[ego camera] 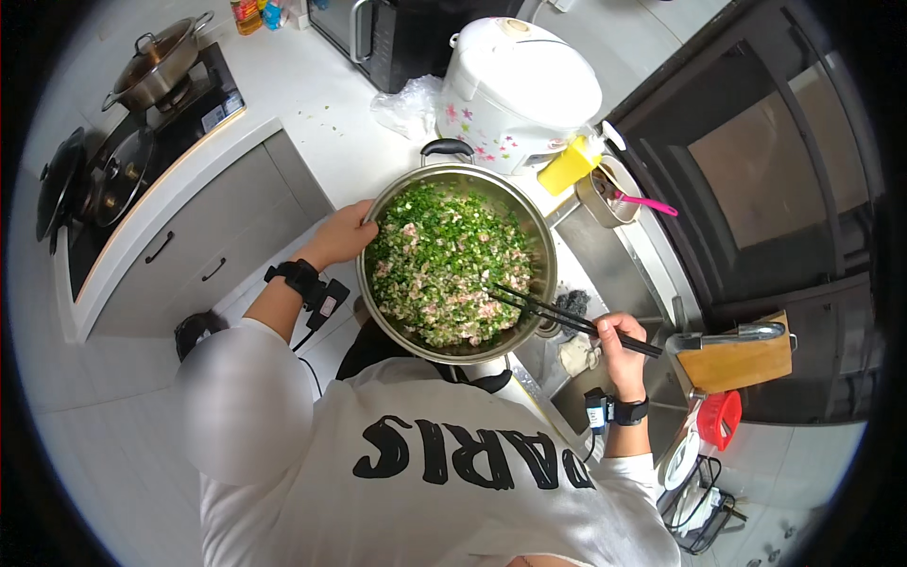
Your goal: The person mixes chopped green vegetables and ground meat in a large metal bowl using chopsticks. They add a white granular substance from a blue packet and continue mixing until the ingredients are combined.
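Observation:
A wide stainless steel pot (547,244) with black-topped handles is in front of my body, over the counter's edge. Chopped greens mixed with pale pink minced meat (446,262) fill much of it. My left hand (344,234) grips the pot's left rim, thumb on top and the other fingers hidden behind the wall. In my right hand (623,354) is a pair of black chopsticks (567,319), slanting over the pot's right rim. Their tips rest in the mixture, slightly apart.
A white rice cooker (521,92) stands behind the pot, beside a yellow bottle (569,165). To the right lie a steel sink (602,244), a faucet (730,337) and a wooden cutting board (737,365). A stove (152,152) carrying pots is at the left.

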Demonstrator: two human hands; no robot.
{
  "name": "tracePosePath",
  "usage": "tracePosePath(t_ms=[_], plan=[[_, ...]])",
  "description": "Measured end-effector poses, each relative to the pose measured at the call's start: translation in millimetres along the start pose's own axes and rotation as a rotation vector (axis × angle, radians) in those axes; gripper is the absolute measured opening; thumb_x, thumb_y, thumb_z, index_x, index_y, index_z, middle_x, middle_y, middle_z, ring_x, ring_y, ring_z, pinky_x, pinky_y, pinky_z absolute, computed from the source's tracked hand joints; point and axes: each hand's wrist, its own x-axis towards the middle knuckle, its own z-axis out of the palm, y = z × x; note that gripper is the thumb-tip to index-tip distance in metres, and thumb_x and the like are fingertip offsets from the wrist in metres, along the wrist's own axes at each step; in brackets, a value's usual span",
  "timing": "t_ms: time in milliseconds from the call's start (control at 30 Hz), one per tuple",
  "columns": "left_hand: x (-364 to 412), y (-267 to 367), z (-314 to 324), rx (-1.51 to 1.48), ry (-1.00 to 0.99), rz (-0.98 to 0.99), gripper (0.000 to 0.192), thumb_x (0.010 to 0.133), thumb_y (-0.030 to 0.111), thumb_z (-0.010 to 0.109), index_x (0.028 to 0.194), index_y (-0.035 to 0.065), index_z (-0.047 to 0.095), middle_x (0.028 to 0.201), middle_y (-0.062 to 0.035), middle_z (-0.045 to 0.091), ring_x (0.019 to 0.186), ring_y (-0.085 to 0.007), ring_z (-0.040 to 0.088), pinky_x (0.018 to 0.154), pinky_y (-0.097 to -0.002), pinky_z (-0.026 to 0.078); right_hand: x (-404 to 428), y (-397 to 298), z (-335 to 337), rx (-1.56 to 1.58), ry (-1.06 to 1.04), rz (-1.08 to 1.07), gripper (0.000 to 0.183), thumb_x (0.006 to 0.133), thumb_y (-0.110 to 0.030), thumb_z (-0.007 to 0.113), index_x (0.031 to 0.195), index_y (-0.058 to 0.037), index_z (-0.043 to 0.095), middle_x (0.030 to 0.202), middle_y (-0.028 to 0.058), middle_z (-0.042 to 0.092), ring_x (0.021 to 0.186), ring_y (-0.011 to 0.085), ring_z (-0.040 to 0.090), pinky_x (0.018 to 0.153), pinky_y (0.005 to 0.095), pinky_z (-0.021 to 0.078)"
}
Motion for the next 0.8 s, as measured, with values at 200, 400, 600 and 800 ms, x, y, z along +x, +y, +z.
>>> tracePosePath(t_ms=[200,400,600,800], plan=[[-3.7,11.6,-2.3,-0.021,0.003,-0.021,0.038,0.090,0.018,0.051,0.126,0.0068,0.057,0.081,-0.0132,0.061,0.073,-0.0249,0.057,0.070,-0.0381,0.046,13.4,-27.3,56.4,-0.009,-0.368,-0.269,0.009,0.085,-0.011,0.074,0.085,-0.0025,0.070,0.082,0.0085,0.069,0.074,0.0210,0.065,0.069,0.0328,0.0516],[-4.8,6.4,1.3,-0.045,0.022,0.056,0.034,0.091,0.018,0.050,0.121,0.0057,0.058,0.084,-0.0144,0.064,0.077,-0.0256,0.060,0.072,-0.0386,0.047,57.8,-27.3,97.3,-0.148,-0.495,-0.520,0.010,0.084,-0.013,0.074,0.080,-0.0050,0.069,0.074,0.0072,0.067,0.071,0.0257,0.061,0.068,0.0373,0.0483],[-6.7,22.4,-7.1,0.008,-0.084,-0.032,0.034,0.092,0.010,0.048,0.124,0.0019,0.057,0.088,-0.0053,0.061,0.080,-0.0138,0.054,0.076,-0.0313,0.046,58.7,-0.3,61.4,-0.293,-0.300,-0.450,0.009,0.079,-0.013,0.076,0.077,-0.0065,0.070,0.072,0.0070,0.067,0.070,0.0264,0.061,0.072,0.0385,0.0475],[-2.9,14.7,-4.9,-0.001,-0.047,-0.027,0.033,0.092,0.012,0.048,0.122,0.0022,0.058,0.086,-0.0090,0.062,0.077,-0.0179,0.056,0.074,-0.0339,0.047,50.1,-21.1,29.9,-0.166,-0.316,-0.389,0.013,0.084,-0.015,0.075,0.079,-0.0042,0.070,0.072,0.0073,0.067,0.068,0.0226,0.059,0.067,0.0374,0.0455]])
